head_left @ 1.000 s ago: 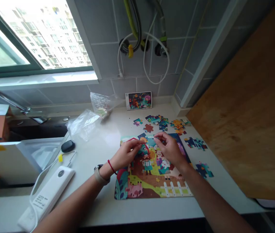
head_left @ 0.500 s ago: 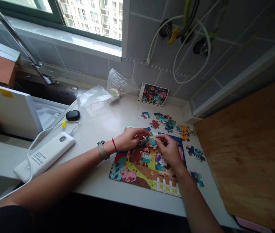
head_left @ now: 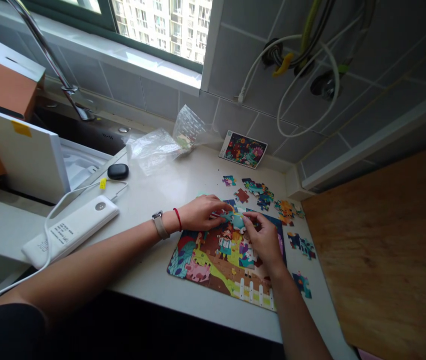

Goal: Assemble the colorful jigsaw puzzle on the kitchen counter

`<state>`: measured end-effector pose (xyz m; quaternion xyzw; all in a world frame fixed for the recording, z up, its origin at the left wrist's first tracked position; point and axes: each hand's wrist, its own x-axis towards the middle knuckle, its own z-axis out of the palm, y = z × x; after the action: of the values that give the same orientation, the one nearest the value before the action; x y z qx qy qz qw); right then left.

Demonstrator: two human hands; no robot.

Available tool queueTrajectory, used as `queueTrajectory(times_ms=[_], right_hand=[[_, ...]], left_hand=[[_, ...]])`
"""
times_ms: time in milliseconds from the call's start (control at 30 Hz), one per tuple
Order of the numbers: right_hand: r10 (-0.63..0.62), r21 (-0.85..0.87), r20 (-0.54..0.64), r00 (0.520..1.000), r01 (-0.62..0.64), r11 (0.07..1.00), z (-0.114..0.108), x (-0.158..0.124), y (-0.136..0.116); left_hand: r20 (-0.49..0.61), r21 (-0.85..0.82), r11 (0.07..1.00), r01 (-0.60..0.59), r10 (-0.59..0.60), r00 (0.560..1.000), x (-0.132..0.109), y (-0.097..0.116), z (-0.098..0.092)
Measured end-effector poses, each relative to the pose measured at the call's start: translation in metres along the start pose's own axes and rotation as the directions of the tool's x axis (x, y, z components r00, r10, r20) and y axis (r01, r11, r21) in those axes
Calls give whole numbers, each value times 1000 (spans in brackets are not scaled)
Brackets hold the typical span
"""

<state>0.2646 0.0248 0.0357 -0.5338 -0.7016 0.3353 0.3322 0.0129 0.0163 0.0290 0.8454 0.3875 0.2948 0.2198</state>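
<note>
A colourful jigsaw puzzle (head_left: 213, 280) lies on the counter, showing a bearded figure, a pink pig and a white fence. Over its upper part, my right hand (head_left: 265, 240) pinches a teal puzzle piece (head_left: 238, 221) between thumb and fingers. My left hand (head_left: 203, 212), with a watch and red cord at the wrist, closes its fingers on an adjoining teal piece whose outline is partly hidden. The two pieces meet edge to edge; whether they interlock I cannot tell. Both hands cover some of the picture's upper area.
Loose puzzle pieces (head_left: 258, 190) lie behind and right of the puzzle. A picture card (head_left: 243, 149) leans on the wall beside crumpled plastic bags (head_left: 156, 150). A white power bank (head_left: 72, 230), its cable and a black case (head_left: 118, 171) are left. A wooden board (head_left: 385, 230) stands right.
My hands have brought the two teal pieces together, and the left one now lies flatter. The view has shifted slightly, moving the background rightward.
</note>
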Motion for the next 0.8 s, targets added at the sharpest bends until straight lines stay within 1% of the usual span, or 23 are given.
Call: queueTrajectory(times_ms=[67, 167, 367, 633, 800], right_hand=[[-6, 10, -25, 1000, 6, 1000, 0, 1, 2], [-13, -14, -49, 999, 13, 1000, 0, 2, 5], [-10, -138, 8, 1000, 11, 990, -4, 2, 4], [-17, -193, 22, 1000, 21, 981, -8, 6, 7], [-46, -210, 2, 999, 45, 977, -9, 6, 9]], left_hand=[[32, 25, 999, -36, 35, 999, -1, -1, 3], [51, 89, 995, -47, 42, 998, -3, -1, 9], [29, 120, 992, -36, 32, 999, -3, -2, 15], [18, 113, 992, -61, 60, 998, -2, -4, 13], [4, 75, 994, -74, 74, 997, -1, -8, 15]])
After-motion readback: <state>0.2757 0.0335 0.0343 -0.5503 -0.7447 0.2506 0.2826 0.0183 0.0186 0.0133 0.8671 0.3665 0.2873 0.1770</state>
